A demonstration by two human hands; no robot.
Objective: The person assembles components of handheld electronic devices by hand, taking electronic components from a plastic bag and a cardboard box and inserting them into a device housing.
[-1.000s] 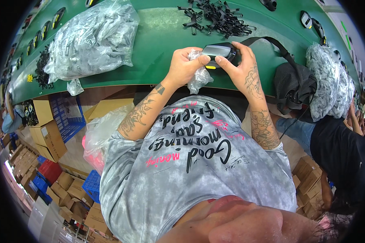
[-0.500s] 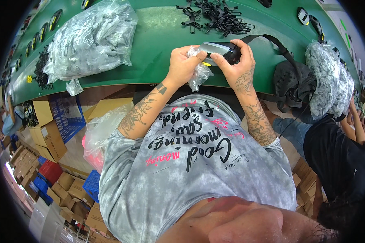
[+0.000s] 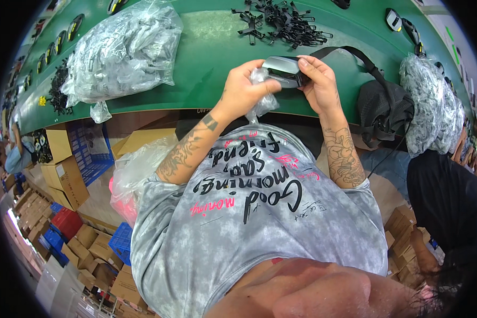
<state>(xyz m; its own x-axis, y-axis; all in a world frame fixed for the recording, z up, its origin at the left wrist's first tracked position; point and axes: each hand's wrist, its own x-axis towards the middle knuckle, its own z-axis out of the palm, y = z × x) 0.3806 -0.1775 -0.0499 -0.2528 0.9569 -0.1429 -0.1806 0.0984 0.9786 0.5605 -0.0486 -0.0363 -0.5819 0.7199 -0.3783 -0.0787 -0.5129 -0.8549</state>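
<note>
Above the near edge of the green table, my right hand is closed round the right end of a small silver-and-black device with a dark recess on its near side; I cannot make out its exact kind. At its left end, my left hand pinches a crumpled clear plastic bag between thumb and fingers. The bag hangs below the thumb. Whether the left fingers also grip the device is hidden by the plastic.
Left on the table lies a large clear bag of parts. Loose black clip-like brackets are heaped at the far middle. A black mesh bag with a strap and another parts bag sit right, beside a co-worker in black.
The device has turned in my hands, showing its recess, and its yellow piece no longer shows. My right fingers have shifted their hold. The co-worker at right has moved.
</note>
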